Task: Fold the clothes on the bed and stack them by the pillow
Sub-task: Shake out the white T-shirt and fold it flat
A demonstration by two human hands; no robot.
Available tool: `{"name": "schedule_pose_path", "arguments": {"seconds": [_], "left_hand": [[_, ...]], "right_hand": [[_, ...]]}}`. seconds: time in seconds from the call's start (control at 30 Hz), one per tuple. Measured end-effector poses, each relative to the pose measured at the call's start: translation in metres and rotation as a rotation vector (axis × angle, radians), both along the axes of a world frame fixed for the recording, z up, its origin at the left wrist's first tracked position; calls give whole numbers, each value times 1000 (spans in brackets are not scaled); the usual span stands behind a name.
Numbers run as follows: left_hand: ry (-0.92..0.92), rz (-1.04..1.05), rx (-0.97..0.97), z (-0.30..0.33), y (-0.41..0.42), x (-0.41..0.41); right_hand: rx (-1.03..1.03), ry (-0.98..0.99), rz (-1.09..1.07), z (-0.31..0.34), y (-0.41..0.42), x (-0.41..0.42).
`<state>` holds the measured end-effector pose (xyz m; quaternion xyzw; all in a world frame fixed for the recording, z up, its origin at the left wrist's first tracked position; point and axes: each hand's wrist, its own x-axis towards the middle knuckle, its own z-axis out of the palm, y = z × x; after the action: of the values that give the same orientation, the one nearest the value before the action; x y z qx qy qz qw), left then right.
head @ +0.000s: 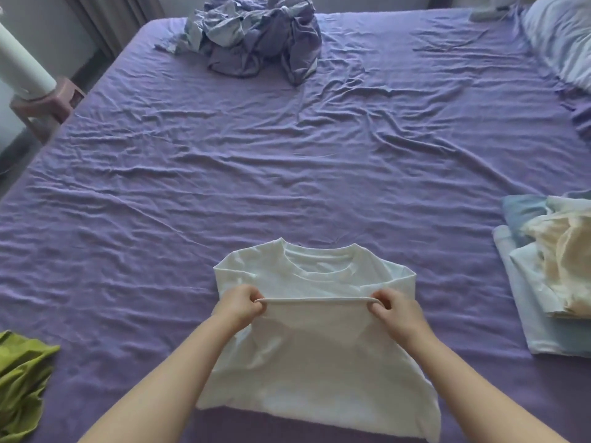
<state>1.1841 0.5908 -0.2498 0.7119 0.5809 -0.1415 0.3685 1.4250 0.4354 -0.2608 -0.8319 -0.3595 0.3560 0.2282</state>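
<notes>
A head-worn camera looks down at a wide bed [287, 161] covered by a wrinkled purple sheet. At the near edge, in the middle, lies a white T-shirt [316, 356] with its round collar pointing away from the person. Its sides look folded inward. The left hand [238, 303] and right hand [396, 310] each pinch one end of the shirt's lower edge, lifted and stretched taut between them just short of the collar; each grip is closed on the fabric. No print, label or writing can be read on the shirt.

At the right edge, a stack of folded clothes [550, 276] in pale blue and cream is partly cut off. A striped pillow [563, 39] sits at the far right corner, also cut off. A crumpled heap of purple and grey clothes [256, 36] lies at the far side. A green garment [22, 378] lies at the near left corner, partly out of view. Beside the bed on the left, a white cylinder [22, 68] rests on a pink stool [44, 103]; what it is cannot be made out.
</notes>
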Motion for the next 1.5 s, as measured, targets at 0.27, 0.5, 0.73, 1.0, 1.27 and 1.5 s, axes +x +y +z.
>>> {"name": "schedule_pose_path", "arguments": {"seconds": [0.27,0.5,0.73,1.0,1.27,1.5], "left_hand": [[-157,-23,162,2,61,32],[-52,-194,367,-36,52,31],[-66,-251,424,-44,25,-13],[-132,-1,621,-25,57,-5],[-160,-234,845,-29,7,35],[-135,-769,571,-71,-104,88]], "right_hand": [[178,-5,-230,1,52,16],[122,-157,-10,-18,38,0],[-38,-309,348,-36,2,3],[189,-183,-307,-21,26,23],[49,-132,-490,-31,14,36],[-133,-114,-455,-38,-6,36]]}}
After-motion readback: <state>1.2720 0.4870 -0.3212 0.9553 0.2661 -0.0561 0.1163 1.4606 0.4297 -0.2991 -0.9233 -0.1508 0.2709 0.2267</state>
